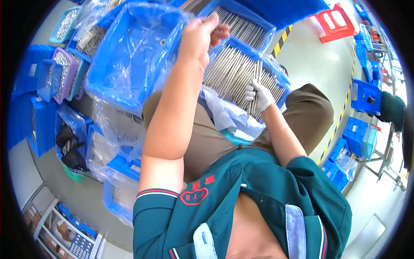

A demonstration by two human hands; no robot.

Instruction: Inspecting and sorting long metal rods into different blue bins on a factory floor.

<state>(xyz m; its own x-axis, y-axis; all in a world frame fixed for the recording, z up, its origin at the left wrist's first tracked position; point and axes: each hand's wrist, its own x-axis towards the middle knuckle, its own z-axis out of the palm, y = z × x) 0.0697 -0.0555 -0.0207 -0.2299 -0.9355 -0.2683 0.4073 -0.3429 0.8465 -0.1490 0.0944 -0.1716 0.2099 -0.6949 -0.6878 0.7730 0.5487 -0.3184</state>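
Observation:
My right hand [260, 96], in a white glove, is closed around a few thin metal rods [257, 75]. It is over a blue bin [282, 74] filled with similar grey rods [230, 71] lying side by side. My bare left hand [206, 33] is raised above the gap between that bin, a second bin of rods [239, 26] behind it and a large blue bin [97, 82] lined with clear plastic on the left. The left fingers are loosely bent and apart, and no object shows in them. Pale blue plastic sheeting [230, 113] hangs at the rod bin's near side.
Bins of small metal parts [64, 71] stand at the far left, beside a black bag [71, 146]. More plastic-covered bins [118, 190] are by my left side. A red stool [336, 23] and stacked blue crates [355, 131] stand to the right, past yellow-black floor tape [282, 41].

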